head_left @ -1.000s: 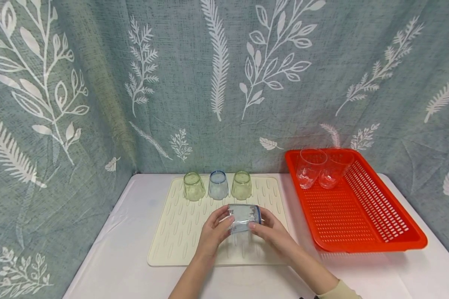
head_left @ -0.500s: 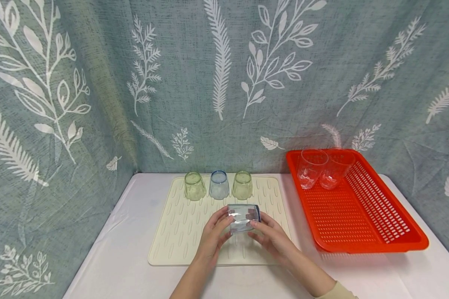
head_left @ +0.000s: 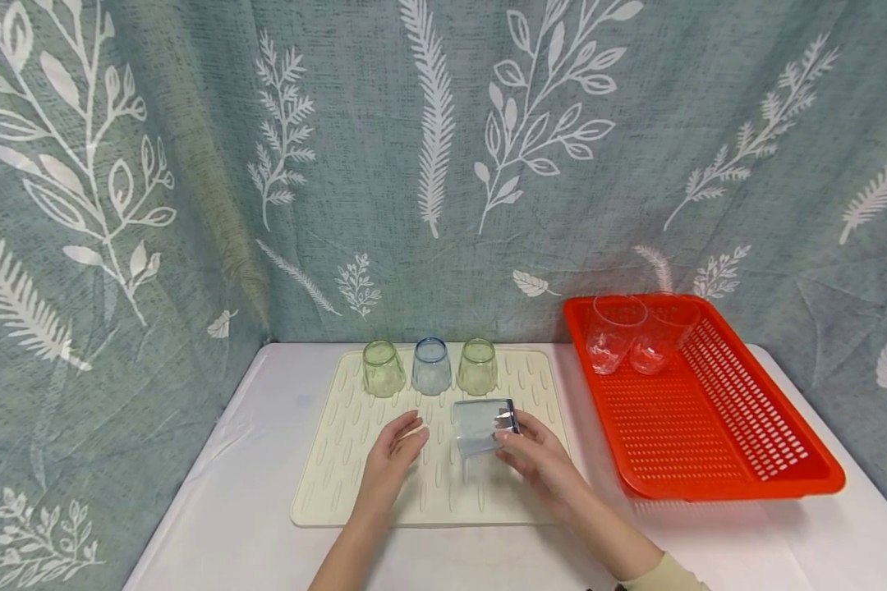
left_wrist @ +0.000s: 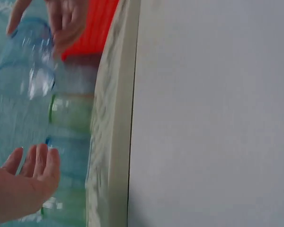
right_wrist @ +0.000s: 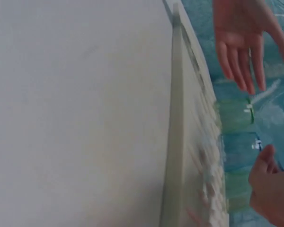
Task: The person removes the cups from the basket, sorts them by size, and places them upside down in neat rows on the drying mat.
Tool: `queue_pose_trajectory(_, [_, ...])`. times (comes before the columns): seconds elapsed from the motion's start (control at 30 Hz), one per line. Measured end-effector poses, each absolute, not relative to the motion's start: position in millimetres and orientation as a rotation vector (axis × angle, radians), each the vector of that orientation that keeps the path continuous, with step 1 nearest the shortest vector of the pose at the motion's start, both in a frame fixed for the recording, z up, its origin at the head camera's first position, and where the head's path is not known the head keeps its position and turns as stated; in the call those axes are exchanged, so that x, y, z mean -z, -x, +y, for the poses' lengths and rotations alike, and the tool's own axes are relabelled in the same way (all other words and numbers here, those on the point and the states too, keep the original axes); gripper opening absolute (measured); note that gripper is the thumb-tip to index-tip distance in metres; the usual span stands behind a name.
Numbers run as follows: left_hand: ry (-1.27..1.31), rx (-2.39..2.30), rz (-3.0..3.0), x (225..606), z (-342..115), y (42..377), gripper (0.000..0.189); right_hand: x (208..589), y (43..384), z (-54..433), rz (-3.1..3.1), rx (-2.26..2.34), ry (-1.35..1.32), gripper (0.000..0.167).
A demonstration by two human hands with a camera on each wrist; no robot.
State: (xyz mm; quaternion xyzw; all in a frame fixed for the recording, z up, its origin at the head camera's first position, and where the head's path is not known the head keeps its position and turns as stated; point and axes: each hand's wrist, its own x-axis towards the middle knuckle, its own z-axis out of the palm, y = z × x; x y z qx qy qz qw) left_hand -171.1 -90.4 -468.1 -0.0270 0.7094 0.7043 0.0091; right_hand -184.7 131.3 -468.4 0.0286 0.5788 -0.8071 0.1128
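Note:
A clear bluish glass tumbler (head_left: 480, 427) lies on its side in the air over the cream draining mat (head_left: 355, 476). My right hand (head_left: 543, 455) grips it near its dark blue rim, which faces right. To the left of the tumbler, a short gap away, my left hand (head_left: 390, 464) holds nothing, its fingers relaxed. In the left wrist view the glass (left_wrist: 28, 61) shows between the fingers of the right hand (left_wrist: 68, 21). Behind, on the mat's far edge, stand a green glass (head_left: 383, 369), a blue glass (head_left: 432, 367) and another green glass (head_left: 477, 368).
A red perforated basket (head_left: 680, 419) stands at the right, with two tall clear glasses (head_left: 612, 336) in its far left corner. A patterned green-grey curtain (head_left: 355, 180) hangs behind the white table (head_left: 222, 484).
Both hands held the tumbler before. My left hand has let go of it and moved left; my right hand keeps hold of it at the rim end.

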Motion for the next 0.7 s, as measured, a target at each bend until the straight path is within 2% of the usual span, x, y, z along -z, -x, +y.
queue_pose_trajectory(0.3, [0.271,-1.963,2.632,468.1,-136.7,173.9,0.054,468.7,204.8,139.6,1.940,2.397,-0.267,0.056])
queue_pose_trajectory(0.53, [0.347,-1.581,2.801,470.2,-168.5,176.2,0.076,467.9,220.7,143.6,2.203,2.306,-0.389,0.063])
queue_pose_trajectory(0.7, [0.392,-1.518,2.753,477.9,-184.2,180.4,0.087,467.4,231.3,146.3,2.280,2.281,-0.456,0.071])
